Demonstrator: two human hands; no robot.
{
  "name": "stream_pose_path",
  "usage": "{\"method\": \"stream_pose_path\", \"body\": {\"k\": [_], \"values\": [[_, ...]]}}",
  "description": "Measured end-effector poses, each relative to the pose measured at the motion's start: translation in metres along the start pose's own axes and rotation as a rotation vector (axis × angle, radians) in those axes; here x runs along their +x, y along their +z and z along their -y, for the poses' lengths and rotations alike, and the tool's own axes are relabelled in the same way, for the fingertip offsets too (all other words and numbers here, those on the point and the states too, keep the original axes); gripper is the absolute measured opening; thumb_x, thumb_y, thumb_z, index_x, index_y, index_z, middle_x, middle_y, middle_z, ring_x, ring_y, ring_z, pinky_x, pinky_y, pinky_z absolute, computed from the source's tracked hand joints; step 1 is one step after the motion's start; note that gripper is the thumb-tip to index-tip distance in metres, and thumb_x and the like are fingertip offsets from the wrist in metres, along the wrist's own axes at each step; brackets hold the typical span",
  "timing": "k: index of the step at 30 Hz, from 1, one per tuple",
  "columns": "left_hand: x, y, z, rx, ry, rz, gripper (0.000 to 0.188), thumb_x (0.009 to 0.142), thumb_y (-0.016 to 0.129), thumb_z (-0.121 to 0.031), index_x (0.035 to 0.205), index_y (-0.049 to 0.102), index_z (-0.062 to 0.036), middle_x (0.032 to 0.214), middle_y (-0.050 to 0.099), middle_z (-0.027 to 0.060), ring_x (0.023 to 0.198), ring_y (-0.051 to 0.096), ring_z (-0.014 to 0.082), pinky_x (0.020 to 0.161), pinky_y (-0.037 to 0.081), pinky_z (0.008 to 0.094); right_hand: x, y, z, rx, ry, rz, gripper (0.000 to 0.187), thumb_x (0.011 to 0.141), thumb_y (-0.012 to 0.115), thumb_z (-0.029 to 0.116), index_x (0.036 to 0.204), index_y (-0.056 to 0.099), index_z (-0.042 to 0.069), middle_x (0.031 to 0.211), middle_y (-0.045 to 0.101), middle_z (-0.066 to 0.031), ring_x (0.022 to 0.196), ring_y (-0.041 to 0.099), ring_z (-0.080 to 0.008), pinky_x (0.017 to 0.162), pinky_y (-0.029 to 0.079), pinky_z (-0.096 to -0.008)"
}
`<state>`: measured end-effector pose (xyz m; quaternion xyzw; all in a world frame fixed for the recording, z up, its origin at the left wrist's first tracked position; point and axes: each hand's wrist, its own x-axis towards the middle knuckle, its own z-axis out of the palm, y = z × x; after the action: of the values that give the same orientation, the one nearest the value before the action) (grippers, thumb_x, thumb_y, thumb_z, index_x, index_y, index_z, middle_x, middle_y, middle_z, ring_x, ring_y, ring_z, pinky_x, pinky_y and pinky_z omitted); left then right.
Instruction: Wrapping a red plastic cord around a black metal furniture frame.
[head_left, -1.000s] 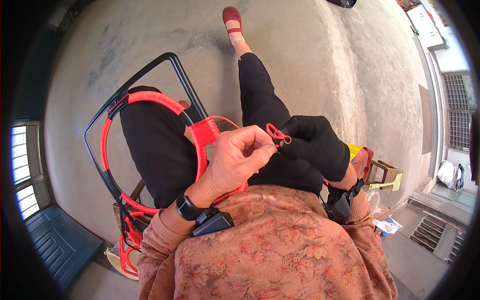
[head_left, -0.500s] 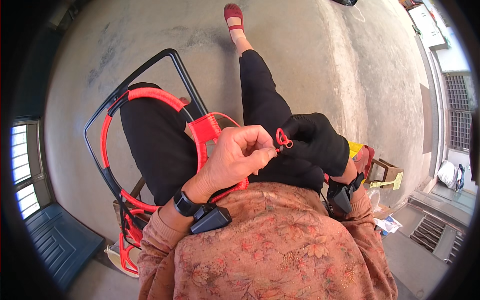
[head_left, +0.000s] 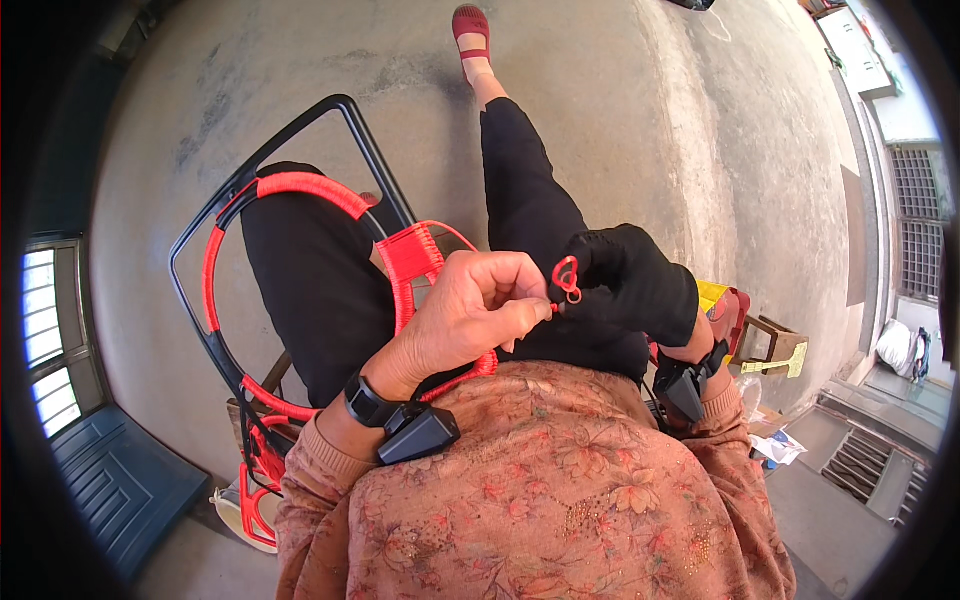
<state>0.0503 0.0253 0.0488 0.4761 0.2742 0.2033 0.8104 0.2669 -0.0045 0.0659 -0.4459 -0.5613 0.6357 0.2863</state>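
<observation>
Hands meet close together over the lap [head_left: 580,345]. L hand [head_left: 465,315], bare, has thumb & index pinched tog on a tiny red cord end [head_left: 554,309]; other fingers curl in behind, back of hand up, wrist angled in from lower L. R hand [head_left: 640,285], black-gloved, has thumb & fingers drawn in nr the red loop [head_left: 566,270], which sticks out at its fingertips; dark glove hides the exact grip, so can't tell which fingers bear on it. Loop sits just R of the L fingertips & a bit farther out, long axis roughly away from the body, w/ a small ring [head_left: 573,296] at its near end. R hand is nearer, apparently touching; L thumb tip is just beside. Black frame [head_left: 348,100] w/ red-wrapped hoop [head_left: 300,183] rests on the L leg [head_left: 300,260], jutting past its outer edge, hoop passing beneath the L hand. 1 red strand [head_left: 452,232] runs from the hoop's wrapped patch to behind that hand
</observation>
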Motion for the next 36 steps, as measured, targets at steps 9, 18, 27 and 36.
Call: {"method": "stream_pose_path", "body": {"k": [9,18,27,36], "values": [[-0.002,-0.001,-0.003,0.002,0.002,-0.002,0.005,0.082,0.058,0.0,0.078,0.056,-0.002,0.068,0.056,-0.0006,0.054,0.053,0.0041,0.049,0.042,0.0185,-0.003,0.012,0.017,-0.157,-0.084,-0.063,0.011,0.078,0.071,0.006,0.086,0.063,0.003,0.078,0.064,-0.0006,0.073,0.055,-0.0039,0.064,0.046,-0.023],[0.008,0.01,-0.004,0.597,0.671,-0.508,0.011,0.071,0.065,0.004,0.077,0.059,-0.0036,0.081,0.057,0.0038,0.071,0.056,0.0086,0.057,0.045,0.0217,0.003,0.015,-0.005,0.049,-0.003,-0.203,0.005,0.078,0.068,0.006,0.08,0.065,0.002,0.071,0.065,-0.002,0.066,0.055,-0.0047,0.059,0.046,-0.0235],[0.002,0.013,0.002,0.639,0.583,-0.463,0.015,0.067,0.071,0.006,0.072,0.061,-0.0035,0.068,0.053,0.0015,0.055,0.052,0.0077,0.048,0.04,0.0211,0.006,0.015,-0.002,-0.122,0.06,-0.26,0.007,0.077,0.067,0.006,0.081,0.066,0.0,0.071,0.065,-0.0039,0.066,0.055,-0.0052,0.06,0.047,-0.0244],[0.003,0.006,0.007,0.88,0.678,-0.436,0.014,0.066,0.07,0.007,0.072,0.061,-0.0017,0.067,0.055,0.0026,0.054,0.052,0.0069,0.048,0.042,0.0211,0.009,0.009,-0.019,-0.239,0.008,-0.183,0.007,0.076,0.069,0.003,0.079,0.064,0.0,0.072,0.065,-0.0026,0.066,0.056,-0.0033,0.057,0.045,-0.0218]]}}
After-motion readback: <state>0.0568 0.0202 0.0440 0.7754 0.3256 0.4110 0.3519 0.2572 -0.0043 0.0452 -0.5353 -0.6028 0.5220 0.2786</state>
